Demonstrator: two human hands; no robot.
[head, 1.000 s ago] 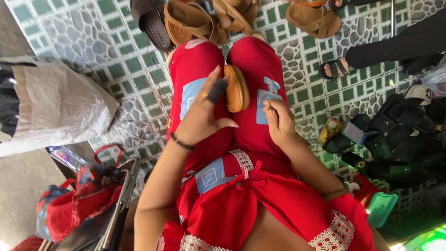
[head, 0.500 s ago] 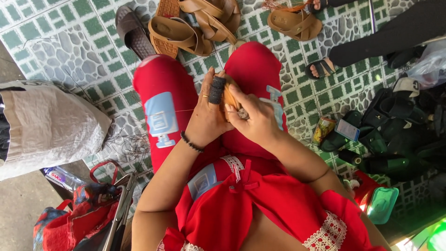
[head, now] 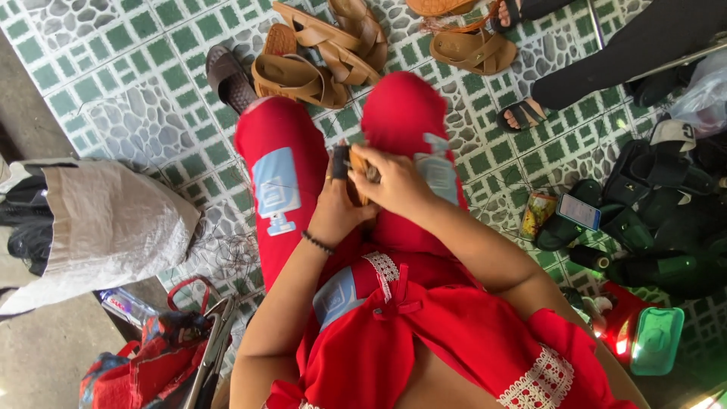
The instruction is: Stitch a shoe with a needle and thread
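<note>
Head view, looking down at a seated person in red trousers. The left hand (head: 337, 208), a dark bead bracelet (head: 318, 242) at its wrist, is closed around a small tan leather piece (head: 356, 174) with a dark edge, holding it above the lap between the two thighs. The right hand (head: 394, 182) lies over the same piece from the other side, its fingers curled onto it, so both hands grip it together and hide most of it; its exact shape cannot be told. On the green-and-stone tiled floor (head: 113, 68) beyond the knees lie several tan strapped sandals (head: 303, 76), one with a dark sole (head: 227, 76) beside it, and a further tan sandal (head: 473, 49) nearer another person's sandalled foot (head: 522, 115). Left of the legs sits a pale woven sack (head: 106, 227); near the bottom left, a red bag (head: 144, 363). To the right, a small printed tin (head: 538, 213) and a phone (head: 579, 210) lie beside a heap of dark green and black footwear (head: 651, 220). A green lidded box (head: 655, 341) lies at lower right.
</note>
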